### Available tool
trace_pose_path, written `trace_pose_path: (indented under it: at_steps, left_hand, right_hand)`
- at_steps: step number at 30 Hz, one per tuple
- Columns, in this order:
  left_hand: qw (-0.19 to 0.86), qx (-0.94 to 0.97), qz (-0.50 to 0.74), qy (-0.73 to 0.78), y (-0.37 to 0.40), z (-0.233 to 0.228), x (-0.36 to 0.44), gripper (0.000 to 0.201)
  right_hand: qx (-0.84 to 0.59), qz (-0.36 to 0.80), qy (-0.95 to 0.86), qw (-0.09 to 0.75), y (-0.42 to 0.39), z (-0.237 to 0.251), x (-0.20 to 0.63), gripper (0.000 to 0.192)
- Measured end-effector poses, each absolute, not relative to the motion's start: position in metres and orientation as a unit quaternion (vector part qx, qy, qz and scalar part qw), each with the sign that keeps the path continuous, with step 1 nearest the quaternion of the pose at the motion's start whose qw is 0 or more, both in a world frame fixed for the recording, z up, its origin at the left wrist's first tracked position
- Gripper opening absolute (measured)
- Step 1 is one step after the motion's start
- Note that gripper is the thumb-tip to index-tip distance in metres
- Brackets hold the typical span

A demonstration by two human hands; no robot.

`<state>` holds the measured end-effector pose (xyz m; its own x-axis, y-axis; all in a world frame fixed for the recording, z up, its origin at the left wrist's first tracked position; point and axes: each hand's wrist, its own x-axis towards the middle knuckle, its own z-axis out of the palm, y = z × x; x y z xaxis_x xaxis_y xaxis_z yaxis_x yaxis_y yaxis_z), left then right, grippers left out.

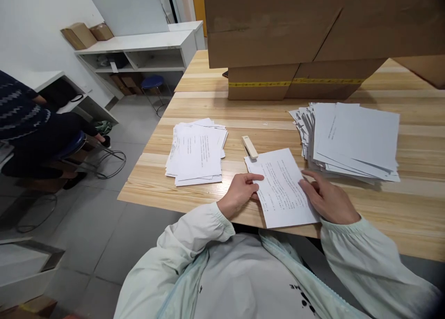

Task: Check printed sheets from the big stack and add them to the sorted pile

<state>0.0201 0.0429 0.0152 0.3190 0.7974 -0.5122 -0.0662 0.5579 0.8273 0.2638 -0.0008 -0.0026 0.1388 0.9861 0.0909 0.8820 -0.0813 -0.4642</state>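
Note:
A printed sheet of paper (281,189), perhaps more than one, lies tilted at the table's front edge between my hands. My left hand (240,193) pinches its left side, with the thumb and forefinger on the top face. At the right side, my right hand (327,196) grips the edge, its thumb over the print. Just beyond the paper's upper left corner rests a cream stapler (249,147), touching or very near it. To the left is a low stack of printed papers (198,154). A taller, uneven stack of papers (358,138) stands to the right.
Large cardboard boxes (264,80) with yellow tape stand at the back of the wooden table (153,170). On the left, a person (41,124) sits on a stool. A blue stool (152,81) and white shelves (139,43) are farther back.

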Motion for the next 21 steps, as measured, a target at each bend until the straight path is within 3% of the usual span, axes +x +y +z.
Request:
trace_pose_path:
  at_steps: [4,10,16,21]
  left_hand:
    - [0.742,0.346,0.284,0.499,0.051,0.016,0.022,0.034]
    - [0.755,0.336,0.275,0.492,0.055,0.011,0.023,0.036]
    - [0.763,0.317,0.274,0.493,0.057,0.007,0.025,0.037]
    - [0.77,0.312,0.271,0.486,0.058,0.003,0.024,0.036]
  right_hand:
    - [-0.672,-0.037,-0.731,0.115,-0.02,0.049,0.283,0.053]
    - [-0.449,-0.089,-0.868,0.19,0.044,0.117,0.239,0.039]
    - [-0.417,0.004,-0.883,0.214,0.163,0.06,0.15,0.042]
    - [-0.451,0.054,-0.859,0.236,0.195,-0.001,0.127,0.044]
